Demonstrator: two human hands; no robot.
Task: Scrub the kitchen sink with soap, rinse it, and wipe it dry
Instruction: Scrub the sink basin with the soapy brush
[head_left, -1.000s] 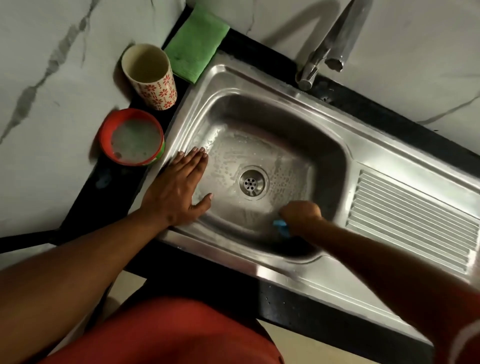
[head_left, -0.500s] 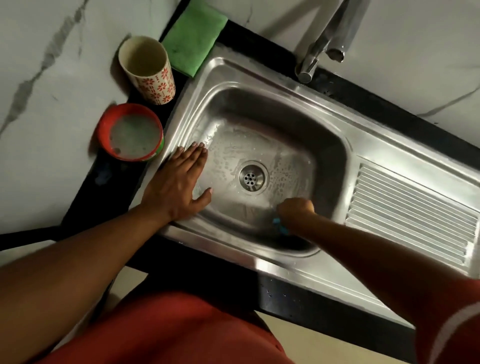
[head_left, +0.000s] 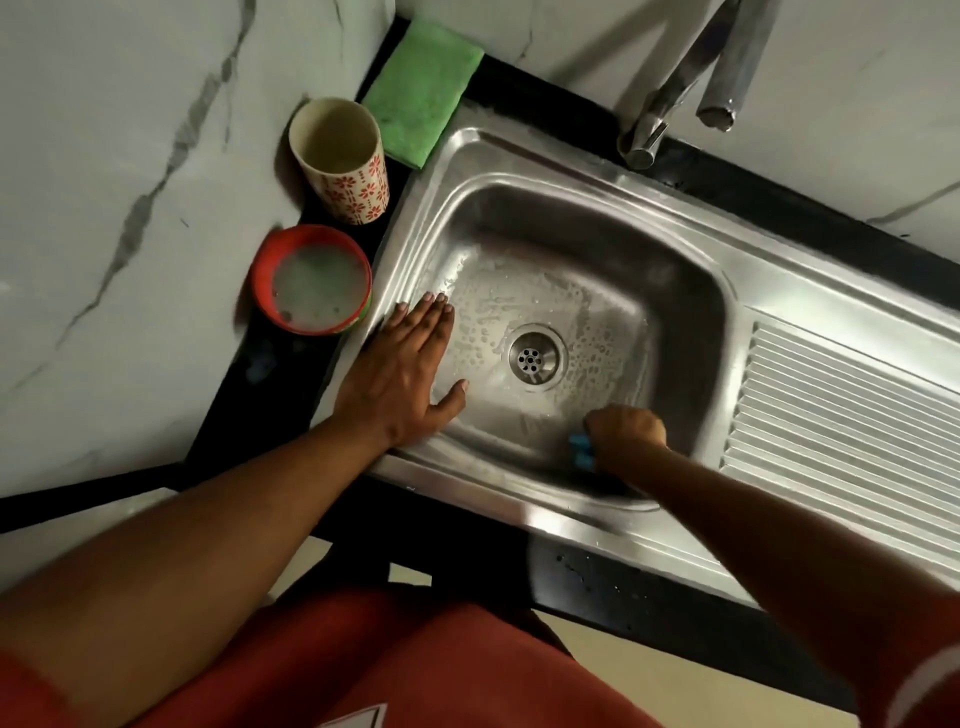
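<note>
Black counter (head_left: 623, 590) holds cup (head_left: 343, 161), bowl (head_left: 258, 283), green cloth (head_left: 423, 88).

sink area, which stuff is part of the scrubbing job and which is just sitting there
In use: sink, blue scrubber in the right hand, red bowl of soapy water, tap, probably green cloth.
Sitting idle: flowered cup.

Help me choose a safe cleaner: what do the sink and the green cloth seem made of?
Sink: likely stainless steel, satin finish, judging by its grey metallic sheen and bright reflections. Green cloth: apparently a soft textile, perhaps microfibre; matte, slightly fuzzy surface, fibre unclear.
</note>
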